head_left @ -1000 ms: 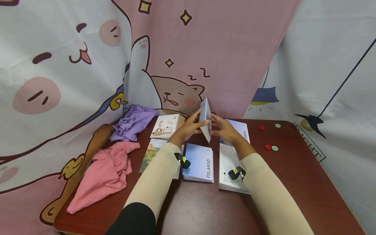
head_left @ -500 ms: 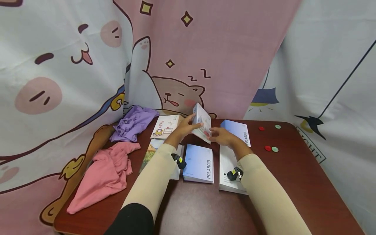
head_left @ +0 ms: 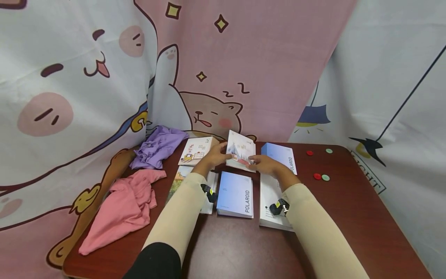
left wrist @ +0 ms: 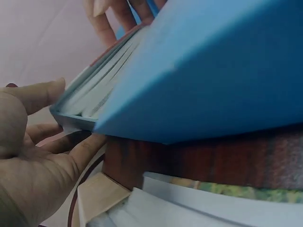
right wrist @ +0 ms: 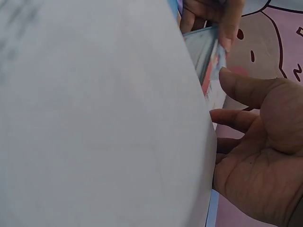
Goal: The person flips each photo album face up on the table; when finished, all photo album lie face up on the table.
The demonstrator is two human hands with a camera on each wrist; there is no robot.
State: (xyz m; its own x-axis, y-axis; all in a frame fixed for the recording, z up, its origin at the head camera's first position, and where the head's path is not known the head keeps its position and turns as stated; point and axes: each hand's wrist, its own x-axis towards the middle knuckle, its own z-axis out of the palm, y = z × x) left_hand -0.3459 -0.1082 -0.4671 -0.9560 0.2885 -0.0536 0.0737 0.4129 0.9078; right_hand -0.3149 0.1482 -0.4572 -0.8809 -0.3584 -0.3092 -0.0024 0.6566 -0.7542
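Note:
A white book (head_left: 240,146) with a pink and grey mountain picture on its cover lies tilted at the back middle of the table, between both hands. My left hand (head_left: 213,157) grips its left edge; the left wrist view shows the thumb above the book and fingers under its corner, by the page edges (left wrist: 102,78). My right hand (head_left: 267,164) pinches the lower right corner, thumb over the cover. In the right wrist view a large white book (right wrist: 104,113) in the foreground hides part of the right fingers.
Blue POLAROID books lie in front (head_left: 235,193) and at right (head_left: 278,155). A cartoon-cover book (head_left: 196,150) and a landscape-cover book (head_left: 178,179) lie left. Beyond them are purple cloth (head_left: 158,145) and pink cloth (head_left: 125,203). Red (head_left: 317,176) and green discs (head_left: 325,178) lie right.
The mountain-picture book has gone from standing on edge to leaning back with its cover facing up. Both hands have come lower with it, and the left has shifted left.

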